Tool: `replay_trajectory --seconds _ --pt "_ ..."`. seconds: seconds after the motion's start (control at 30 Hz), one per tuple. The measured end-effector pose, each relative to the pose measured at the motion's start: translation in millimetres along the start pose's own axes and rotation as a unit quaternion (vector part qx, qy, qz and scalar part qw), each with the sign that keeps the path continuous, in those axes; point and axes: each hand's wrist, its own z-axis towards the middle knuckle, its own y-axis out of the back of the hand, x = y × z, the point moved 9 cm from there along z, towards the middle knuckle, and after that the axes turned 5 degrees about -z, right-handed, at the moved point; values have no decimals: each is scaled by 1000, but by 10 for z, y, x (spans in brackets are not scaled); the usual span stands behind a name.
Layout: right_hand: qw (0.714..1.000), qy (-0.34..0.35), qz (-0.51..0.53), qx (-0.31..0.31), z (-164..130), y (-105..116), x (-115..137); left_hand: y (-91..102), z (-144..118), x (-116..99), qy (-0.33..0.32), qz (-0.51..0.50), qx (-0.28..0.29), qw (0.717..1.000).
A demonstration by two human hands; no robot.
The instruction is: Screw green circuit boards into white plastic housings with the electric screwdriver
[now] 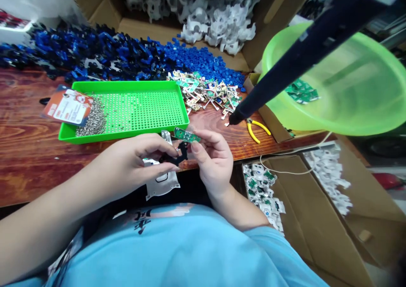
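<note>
My left hand (133, 162) pinches a small black plastic part (177, 154) at the near edge of the wooden table (28, 151). Close beside it, my right hand (213, 158) holds a small green circuit board (187, 135) between thumb and fingertips, just above the black part. Both hands meet in front of my chest. A white plastic bag (161, 183) lies under my hands at the table edge.
A green perforated tray (139, 107) holds a heap of small metal screws (91, 120) and an orange card. Behind lie blue plastic parts (104, 52), a pile of circuit boards (206, 92), yellow-handled pliers (258, 130), a green basin (349, 79), a hanging dark tool (304, 52) and cardboard boxes with white parts (330, 177).
</note>
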Motion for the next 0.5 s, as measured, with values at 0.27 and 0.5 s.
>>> replay_trajectory --seconds 0.27,0.5 --pt "995 60 -34 77 -41 -165 152 -27 -89 107 45 -27 33 998" --pt "989 103 -59 88 -31 -202 213 -21 -182 320 158 -325 -22 932"
